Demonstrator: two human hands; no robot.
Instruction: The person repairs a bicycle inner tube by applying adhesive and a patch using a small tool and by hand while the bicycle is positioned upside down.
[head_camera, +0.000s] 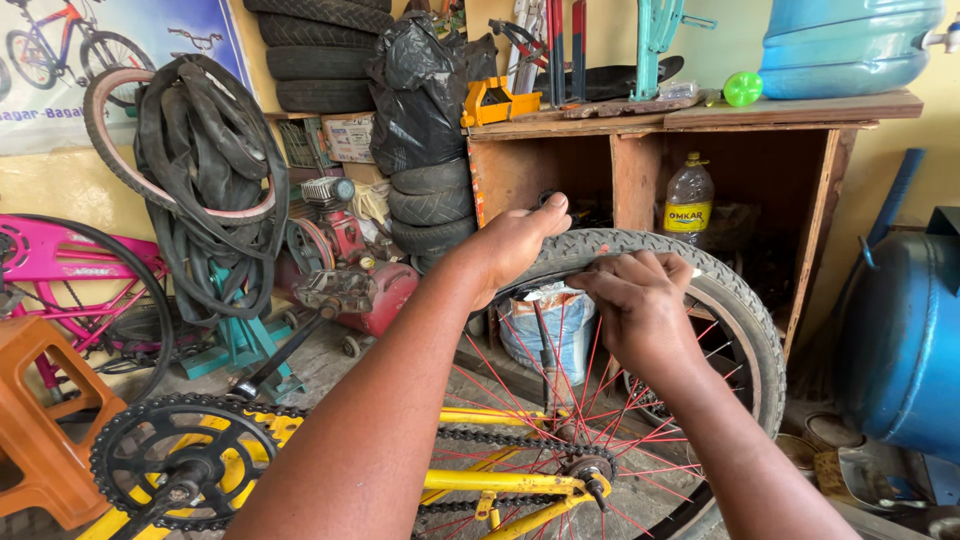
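An upturned yellow bicycle frame (500, 482) carries a wheel with red spokes (520, 370) and a knobbly black tyre (735, 300). My left hand (515, 240) grips the top of the tyre, thumb over the tread. My right hand (640, 300) pinches the tyre's edge at the rim, fingers curled inward. The black chainring (180, 455) and chain lie at the lower left, with a pedal (335, 290) sticking up.
A wooden bench (690, 125) holds tools, a blue water jug (850, 45) and a bottle (688, 200) beneath. Stacked tyres (320, 55), inner tubes (215, 170), a red compressor (360, 265), a pink bicycle (70, 280), an orange stool (40, 420) and a blue drum (900, 340) surround me.
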